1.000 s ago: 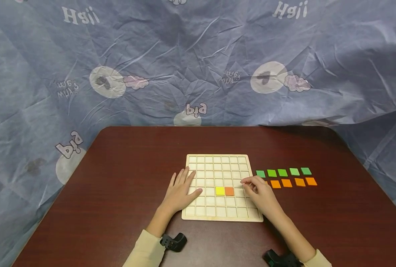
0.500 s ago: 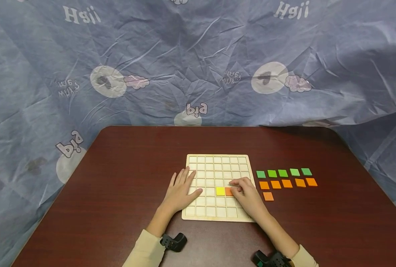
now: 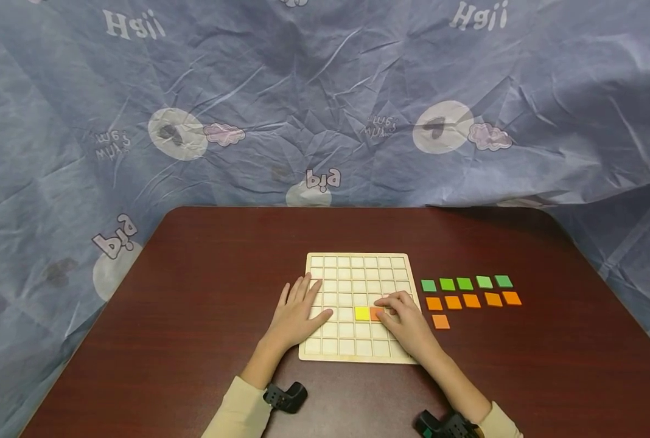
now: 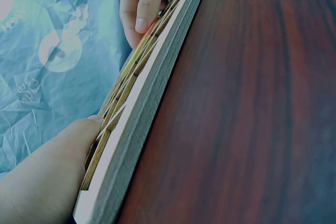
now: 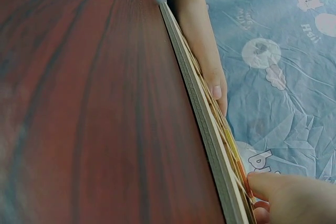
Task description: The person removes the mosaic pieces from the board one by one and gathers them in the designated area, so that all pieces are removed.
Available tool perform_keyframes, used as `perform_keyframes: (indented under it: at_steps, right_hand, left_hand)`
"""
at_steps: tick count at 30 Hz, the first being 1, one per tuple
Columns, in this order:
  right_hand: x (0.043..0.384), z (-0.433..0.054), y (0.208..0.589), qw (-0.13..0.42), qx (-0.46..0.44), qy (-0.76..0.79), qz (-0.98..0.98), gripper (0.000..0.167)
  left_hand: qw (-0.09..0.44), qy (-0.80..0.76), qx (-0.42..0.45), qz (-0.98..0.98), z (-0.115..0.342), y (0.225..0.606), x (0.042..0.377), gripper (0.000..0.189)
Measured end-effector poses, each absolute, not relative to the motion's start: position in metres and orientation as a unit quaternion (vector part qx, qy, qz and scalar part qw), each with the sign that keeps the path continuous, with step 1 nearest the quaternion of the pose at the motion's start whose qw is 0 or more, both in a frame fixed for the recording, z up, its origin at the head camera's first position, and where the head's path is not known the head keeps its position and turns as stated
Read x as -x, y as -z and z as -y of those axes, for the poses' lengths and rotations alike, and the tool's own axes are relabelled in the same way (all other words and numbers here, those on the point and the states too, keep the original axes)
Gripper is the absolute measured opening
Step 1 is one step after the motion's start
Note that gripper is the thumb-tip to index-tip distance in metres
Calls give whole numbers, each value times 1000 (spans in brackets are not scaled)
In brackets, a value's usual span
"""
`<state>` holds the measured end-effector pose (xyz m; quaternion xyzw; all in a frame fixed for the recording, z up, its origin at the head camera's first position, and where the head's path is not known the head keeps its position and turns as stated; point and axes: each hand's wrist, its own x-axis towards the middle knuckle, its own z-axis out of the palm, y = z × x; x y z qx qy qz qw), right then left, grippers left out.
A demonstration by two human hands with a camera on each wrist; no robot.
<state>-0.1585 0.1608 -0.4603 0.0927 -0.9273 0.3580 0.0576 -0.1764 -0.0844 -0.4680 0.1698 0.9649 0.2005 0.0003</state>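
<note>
A pale wooden grid board [image 3: 330,347] lies flat on the table. In the head view a yellow tile [image 3: 361,313] sits in one of its cells, with an orange tile [image 3: 375,314] directly to the right. My left hand [image 3: 293,319] rests with spread fingers on the board's left side. Over the right half my right hand [image 3: 407,322] bends thumb and index finger together beside the orange tile, pinching a small reddish tile mostly hidden by the fingers. The right wrist view shows the right thumb [image 5: 260,183] low against the tiles.
To the right of the board, several green tiles [image 3: 464,283] form a row, with several orange tiles [image 3: 471,301] below it. A single orange tile [image 3: 440,322] lies nearer me. The dark wooden table [image 3: 221,261] ends at a hanging blue patterned cloth [image 3: 281,121].
My right hand has moved left over the board, from its right edge to beside the orange tile, uncovering the nearer single orange tile. The left hand has stayed in place.
</note>
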Motion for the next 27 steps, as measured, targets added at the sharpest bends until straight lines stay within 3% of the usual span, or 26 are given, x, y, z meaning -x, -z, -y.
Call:
perform_keyframes:
  at_steps: [27]
  right_hand:
    - [159, -162, 460, 67, -106, -353, 927, 11]
  left_hand:
    - [2, -200, -167, -965, 84, 471, 178, 71]
